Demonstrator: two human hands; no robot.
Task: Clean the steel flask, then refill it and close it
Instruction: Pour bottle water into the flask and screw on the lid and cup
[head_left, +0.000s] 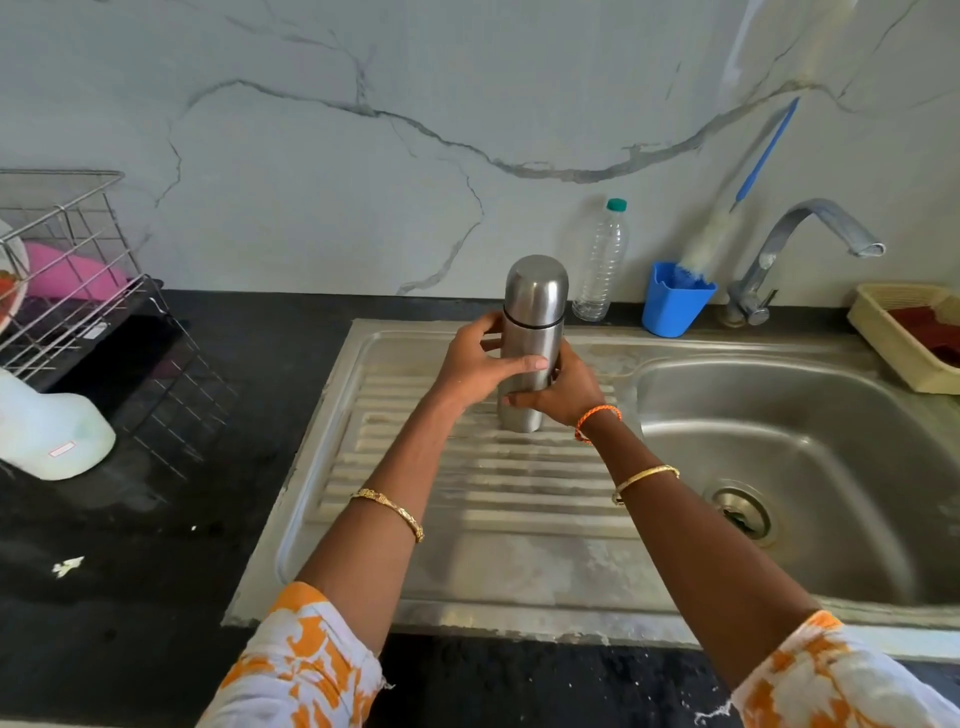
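Nearest the camera, two forearms in orange-and-white sleeves reach out over the steel drainboard (467, 519) set into the dark table (130, 545). Further on, both hands meet round the steel flask (530, 353), which stands upright on the ribbed drainboard, left of the sink basin (779, 467). The left hand (475, 358) has its grip curled round the upper body, thumb across the front; the right hand (563, 389) wraps the lower body from the other side. The domed cap (536, 283) is on. This looks like the opening step, before any washing: the next move likely calls for one hand to steady the body while the other shifts up to twist the cap off. Behind stand a clear plastic bottle (602, 260), a blue cup (672, 304) holding a bottle brush (727, 223), and the tap (800, 244).
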